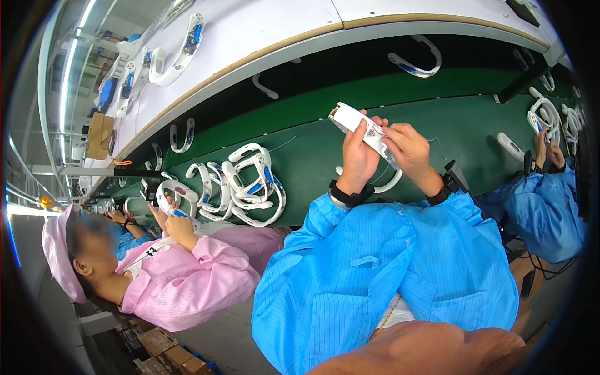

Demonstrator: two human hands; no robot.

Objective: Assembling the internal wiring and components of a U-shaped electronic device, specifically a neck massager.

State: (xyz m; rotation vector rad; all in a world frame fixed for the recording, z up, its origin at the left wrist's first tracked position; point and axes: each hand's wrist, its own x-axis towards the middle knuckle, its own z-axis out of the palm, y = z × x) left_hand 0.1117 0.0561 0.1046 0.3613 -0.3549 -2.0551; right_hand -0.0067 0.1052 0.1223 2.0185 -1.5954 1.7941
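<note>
Above the green work surface, I hold a white curved plastic housing (348, 117) in both hands. Its far end shows an opening with brass-coloured bits, and its lower arm bends down behind my hands. My left hand (359, 157) is closed round the housing from the left, with the thumb along its face. The fingers of my right hand (407, 147) are bent against the housing's near part, beside a small dark printed patch. Whether a tiny part sits between those right fingertips cannot be seen. A thin wire (442, 149) shows just right of that hand.
Left of me lies a heap of white curved housings (255, 181) with blue parts. A co-worker in pink (194, 269) handles another one there; a person in blue (545, 209) works at right. The green belt (300, 119) runs beneath a white shelf (275, 28), carrying more housings.
</note>
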